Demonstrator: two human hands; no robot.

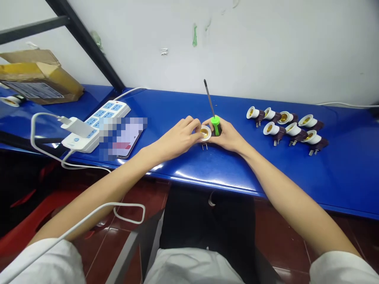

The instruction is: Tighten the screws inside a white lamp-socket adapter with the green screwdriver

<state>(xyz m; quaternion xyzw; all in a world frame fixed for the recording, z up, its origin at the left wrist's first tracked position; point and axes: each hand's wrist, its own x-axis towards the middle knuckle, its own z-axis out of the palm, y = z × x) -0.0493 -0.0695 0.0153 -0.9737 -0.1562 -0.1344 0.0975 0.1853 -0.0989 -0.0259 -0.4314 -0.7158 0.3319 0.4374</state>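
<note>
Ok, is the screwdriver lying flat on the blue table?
No, the screwdriver is held tilted up in the right hand.

On the table (349, 165), a power strip (94, 126) lies to the person's left with a charger (76, 127) plugged into it, and a phone (124, 138) lies just right of the strip. A cardboard box (38, 77) sits beyond them at the far left, near the wall (266, 51). In the middle, a lamp socket adapter (205, 133) sits between the left hand (179, 136) and right hand (227, 136), and a screwdriver (215, 124) stands in the right hand just beside it. Further right, a cluster of lamp socket adapters (287, 128) stands on the table.
</note>
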